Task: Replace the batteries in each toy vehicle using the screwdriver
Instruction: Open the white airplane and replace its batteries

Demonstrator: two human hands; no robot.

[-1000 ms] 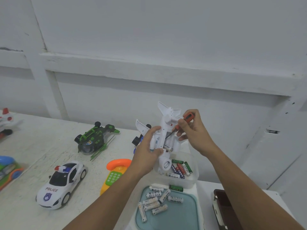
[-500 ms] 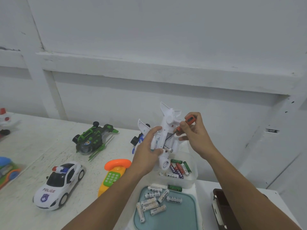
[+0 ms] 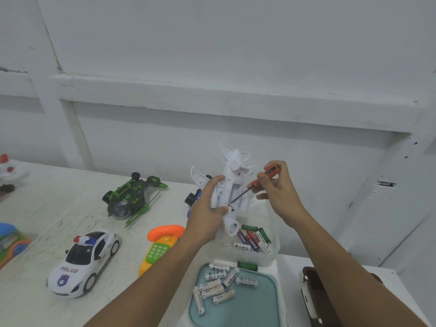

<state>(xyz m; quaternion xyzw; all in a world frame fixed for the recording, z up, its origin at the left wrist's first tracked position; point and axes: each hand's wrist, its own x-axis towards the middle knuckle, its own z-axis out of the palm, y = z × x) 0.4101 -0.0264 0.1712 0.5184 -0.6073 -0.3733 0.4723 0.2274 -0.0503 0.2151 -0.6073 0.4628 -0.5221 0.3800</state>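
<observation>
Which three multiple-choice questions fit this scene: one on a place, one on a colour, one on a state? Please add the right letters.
1. Where does the police car stand?
A. left of the toy phone
B. right of it
C. on top of it

2. What colour is the screwdriver handle?
A. blue
B. yellow
C. orange-red

3. What is the left hand doing?
A. hanging open
B. gripping the toy plane
C. gripping the screwdriver

Answers:
1 A, the car sits left of the phone.
2 C, the handle in the right hand is orange-red.
3 B, its fingers curl round the plane.
</observation>
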